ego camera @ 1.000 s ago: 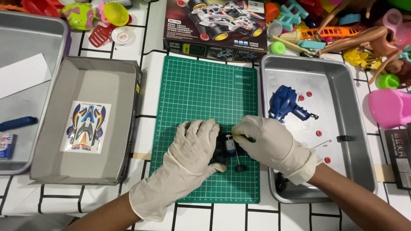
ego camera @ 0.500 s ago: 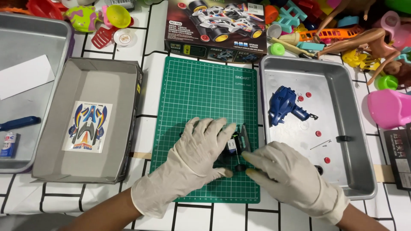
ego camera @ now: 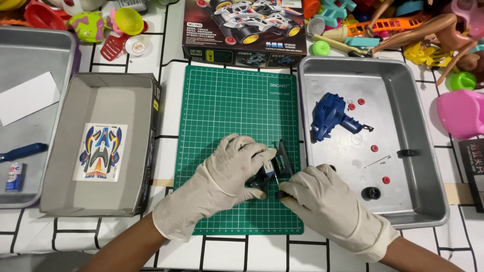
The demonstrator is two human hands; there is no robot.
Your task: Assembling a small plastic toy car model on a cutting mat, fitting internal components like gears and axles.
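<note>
Right hand [ego camera: 330, 204] is sliding nearer, now pinching a small black part at the chassis's near edge.
Left hand [ego camera: 229, 168] is clasping the black toy-car chassis [ego camera: 272, 168] on the green cutting mat [ego camera: 232, 111]; blue body shell [ego camera: 330, 115], red pieces [ego camera: 374, 148] and black wheel [ego camera: 371, 193] are waiting in the right metal tray [ego camera: 428, 166], unmounted.

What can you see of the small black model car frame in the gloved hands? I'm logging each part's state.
The black car frame looks like dark moulded plastic, with a small white and blue part set in its middle. It stands tilted on edge over the green cutting mat, lifted at its far end. The left hand covers its left side, fingers curled over it; the right hand pinches its lower right end. Both hands wear pale gloves. Much of the frame is hidden, so its wheels cannot be made out.
</note>
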